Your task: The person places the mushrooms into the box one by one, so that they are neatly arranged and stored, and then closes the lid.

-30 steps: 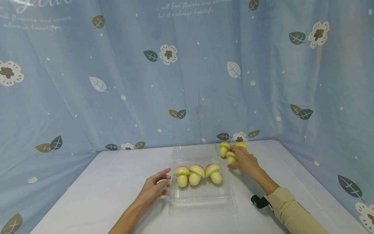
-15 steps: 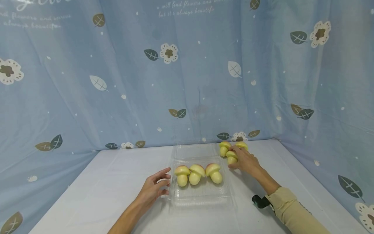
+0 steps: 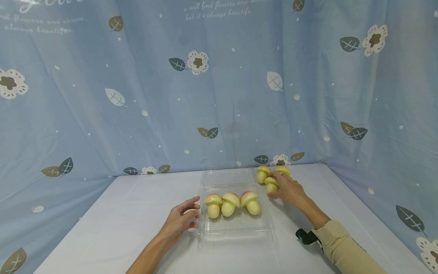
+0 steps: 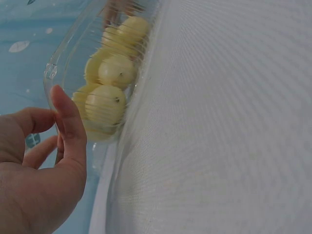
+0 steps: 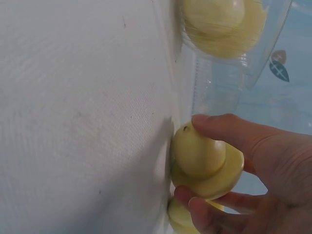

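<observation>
My right hand (image 3: 287,188) pinches a pale yellow model mushroom (image 5: 200,153) between thumb and fingers, the thumb on its stem end in the right wrist view. Two more such mushrooms (image 3: 262,174) stand right beside it, one partly hidden behind my hand. On the left, my left hand (image 3: 181,219) holds the side rim of a clear plastic clamshell box (image 3: 236,230), with thumb and finger at the edge in the left wrist view. Three mushrooms (image 3: 230,204) with reddish-tinged caps lie in a row in its near half. The lid (image 3: 229,177) is folded back, away from me.
A white cloth (image 3: 137,205) covers the table. Behind and along both sides hangs a blue curtain (image 3: 232,106) with leaf and flower prints. A black device (image 3: 305,236) sits beside the right sleeve (image 3: 342,243) at the wrist.
Almost nothing differs. Both hands, the box and the mushrooms keep their places; the head view has shifted very slightly.
</observation>
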### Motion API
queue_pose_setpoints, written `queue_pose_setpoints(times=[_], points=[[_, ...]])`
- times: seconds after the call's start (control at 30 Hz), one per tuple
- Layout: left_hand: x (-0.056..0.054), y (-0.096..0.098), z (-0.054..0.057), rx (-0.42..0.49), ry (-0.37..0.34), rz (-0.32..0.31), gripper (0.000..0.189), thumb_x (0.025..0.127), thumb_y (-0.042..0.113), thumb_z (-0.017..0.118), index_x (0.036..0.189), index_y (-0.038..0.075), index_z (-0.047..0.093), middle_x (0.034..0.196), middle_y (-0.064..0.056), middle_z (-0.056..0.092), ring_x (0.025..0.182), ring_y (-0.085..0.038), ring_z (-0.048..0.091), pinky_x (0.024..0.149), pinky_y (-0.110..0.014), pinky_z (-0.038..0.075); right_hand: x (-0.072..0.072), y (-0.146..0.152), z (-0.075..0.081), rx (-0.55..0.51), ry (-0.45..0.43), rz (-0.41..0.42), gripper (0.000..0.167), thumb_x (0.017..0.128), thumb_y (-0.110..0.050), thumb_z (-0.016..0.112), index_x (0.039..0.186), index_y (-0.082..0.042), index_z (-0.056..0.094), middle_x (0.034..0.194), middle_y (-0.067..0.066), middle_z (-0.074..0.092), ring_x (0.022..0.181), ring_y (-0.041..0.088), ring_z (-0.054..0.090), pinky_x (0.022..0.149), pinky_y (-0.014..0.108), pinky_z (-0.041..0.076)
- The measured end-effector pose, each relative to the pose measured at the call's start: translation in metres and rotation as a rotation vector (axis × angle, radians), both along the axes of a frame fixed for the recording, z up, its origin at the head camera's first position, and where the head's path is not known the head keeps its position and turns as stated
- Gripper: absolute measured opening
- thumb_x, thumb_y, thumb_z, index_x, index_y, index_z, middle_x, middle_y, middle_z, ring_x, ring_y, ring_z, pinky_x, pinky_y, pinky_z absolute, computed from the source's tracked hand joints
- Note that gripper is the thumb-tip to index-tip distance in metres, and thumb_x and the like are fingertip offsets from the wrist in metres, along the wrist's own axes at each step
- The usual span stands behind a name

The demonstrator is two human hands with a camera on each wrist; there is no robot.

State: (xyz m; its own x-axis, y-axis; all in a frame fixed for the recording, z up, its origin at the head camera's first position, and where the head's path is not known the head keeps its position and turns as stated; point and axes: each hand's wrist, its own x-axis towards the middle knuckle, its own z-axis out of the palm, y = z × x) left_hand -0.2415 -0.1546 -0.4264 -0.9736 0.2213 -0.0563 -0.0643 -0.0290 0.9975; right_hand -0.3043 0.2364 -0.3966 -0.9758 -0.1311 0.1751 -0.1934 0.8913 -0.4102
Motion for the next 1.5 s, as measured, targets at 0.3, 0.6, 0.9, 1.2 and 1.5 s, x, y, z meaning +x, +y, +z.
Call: queue_pose_setpoints(times=[0.3,0.6,0.9,1.2,1.5], points=[[0.000,-0.001,-0.002,0.009,-0.018,0.001,0.059,0.094,0.012,0.064,0.148,0.010,0.042,0.121,-0.009,0.051,0.092,-0.016,0.056,0.064,-0.024,0.056,0.003,0.002,-0.001,-0.011,0.020,0.022,0.069,0.077,-0.032,0.083,0.136,-0.016,0.051,0.133,0.021,0.055,0.114,0.041,0.056,0.075,0.060,0.049],[-0.002,-0.001,0.000,0.010,0.004,-0.007,0.058,0.094,0.012,0.064,0.148,0.010,0.042,0.120,-0.007,0.051,0.092,-0.015,0.056,0.065,-0.024,0.056,0.004,0.004,0.002,-0.010,0.014,0.013,0.069,0.078,-0.036,0.082,0.136,-0.017,0.050,0.130,0.022,0.056,0.110,0.041,0.058,0.072,0.057,0.049],[-0.002,-0.001,0.000,0.005,0.004,-0.008,0.058,0.094,0.012,0.064,0.148,0.010,0.043,0.121,-0.009,0.051,0.092,-0.016,0.056,0.065,-0.024,0.056,0.003,0.006,0.002,-0.006,0.021,0.022,0.070,0.078,-0.037,0.081,0.137,-0.014,0.051,0.130,0.021,0.057,0.108,0.039,0.059,0.070,0.053,0.049],[-0.001,-0.001,0.001,0.001,0.000,0.006,0.057,0.094,0.010,0.063,0.147,0.010,0.044,0.122,-0.010,0.051,0.091,-0.016,0.056,0.065,-0.025,0.056,0.005,0.003,0.010,-0.011,0.033,0.031,0.071,0.079,-0.038,0.080,0.138,-0.013,0.051,0.135,0.018,0.056,0.111,0.039,0.058,0.073,0.054,0.051],[-0.001,0.000,0.001,0.007,0.010,0.006,0.056,0.095,0.011,0.062,0.147,0.009,0.044,0.123,-0.011,0.052,0.091,-0.016,0.057,0.065,-0.024,0.056,0.008,0.001,0.018,-0.012,0.061,0.054,0.070,0.079,-0.037,0.081,0.138,-0.014,0.051,0.135,0.017,0.056,0.113,0.039,0.058,0.074,0.053,0.050]])
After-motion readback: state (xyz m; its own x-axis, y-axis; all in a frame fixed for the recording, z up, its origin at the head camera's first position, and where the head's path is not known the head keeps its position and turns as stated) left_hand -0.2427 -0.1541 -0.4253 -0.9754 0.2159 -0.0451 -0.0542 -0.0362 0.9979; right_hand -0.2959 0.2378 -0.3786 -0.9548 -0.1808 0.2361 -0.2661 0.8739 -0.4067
